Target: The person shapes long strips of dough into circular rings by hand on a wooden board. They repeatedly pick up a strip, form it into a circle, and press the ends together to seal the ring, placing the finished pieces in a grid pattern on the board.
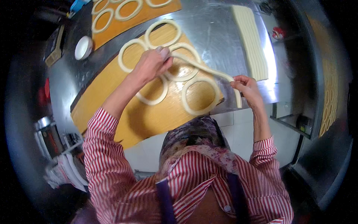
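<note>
A pale dough rope [209,70] stretches between my two hands above a wooden board. My left hand [153,63] is closed around its left end; the fingertips are partly hidden. Farther right, my right hand [247,88] pinches the rope between thumb and fingers, and a short tail hangs below the grip. Several dough rings lie on the yellow-brown board [100,100] under and around the rope. One dough ring [200,112] is near the board's right edge, and another ring [163,21] sits at its far side.
The board rests on a shiny metal table [209,31]. Long parallel dough strips [251,44] lie at the far right. A second orange board [154,15] with more rings is at the far left, near a white bowl [83,47]. Further dough rings [330,97] show along the right rim.
</note>
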`<state>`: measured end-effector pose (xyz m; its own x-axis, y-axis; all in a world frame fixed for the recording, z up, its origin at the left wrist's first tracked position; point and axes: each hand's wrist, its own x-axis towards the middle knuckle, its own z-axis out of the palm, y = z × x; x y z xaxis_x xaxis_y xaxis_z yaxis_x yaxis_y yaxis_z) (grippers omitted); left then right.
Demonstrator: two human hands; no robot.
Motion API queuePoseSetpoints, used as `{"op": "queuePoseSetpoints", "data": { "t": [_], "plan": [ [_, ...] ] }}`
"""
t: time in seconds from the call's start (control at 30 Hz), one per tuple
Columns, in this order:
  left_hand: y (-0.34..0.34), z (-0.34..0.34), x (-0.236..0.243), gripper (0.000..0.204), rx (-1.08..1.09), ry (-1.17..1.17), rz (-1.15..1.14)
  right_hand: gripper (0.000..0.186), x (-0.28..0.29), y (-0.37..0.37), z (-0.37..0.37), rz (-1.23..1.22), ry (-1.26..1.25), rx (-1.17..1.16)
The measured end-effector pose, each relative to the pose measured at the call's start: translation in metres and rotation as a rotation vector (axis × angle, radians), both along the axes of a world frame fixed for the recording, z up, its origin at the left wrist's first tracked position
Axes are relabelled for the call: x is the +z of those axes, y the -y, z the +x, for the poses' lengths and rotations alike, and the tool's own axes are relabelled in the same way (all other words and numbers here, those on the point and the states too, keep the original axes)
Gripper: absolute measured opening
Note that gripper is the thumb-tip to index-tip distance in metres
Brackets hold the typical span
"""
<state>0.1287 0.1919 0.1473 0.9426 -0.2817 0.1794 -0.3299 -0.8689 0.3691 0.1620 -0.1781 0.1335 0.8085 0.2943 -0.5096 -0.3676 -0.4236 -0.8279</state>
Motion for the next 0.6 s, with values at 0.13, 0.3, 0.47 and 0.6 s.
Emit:
{"op": "queuePoseSetpoints", "data": {
  "t": [0.13, 0.3, 0.47, 0.6],
  "plan": [
    [-0.036, -0.109, 0.013, 0.02, 0.293, -0.086, -0.185, 0.028, 0.008, -0.061, -0.02, -0.039, 0.05, 0.226],
    [-0.02, -0.223, -0.031, 0.025, 0.82, -0.154, -0.422, 0.034, -0.019, -0.113, -0.061, -0.172, 0.256, 0.361],
    [0.037, -0.285, -0.12, 0.029, 1.246, -0.289, -0.623, 0.035, -0.087, -0.138, -0.125, -0.353, 0.384, 0.388],
    [0.075, -0.28, -0.137, 0.031, 1.413, -0.192, -0.802, 0.041, -0.098, -0.14, -0.139, -0.301, 0.376, 0.335]
  ]
}}
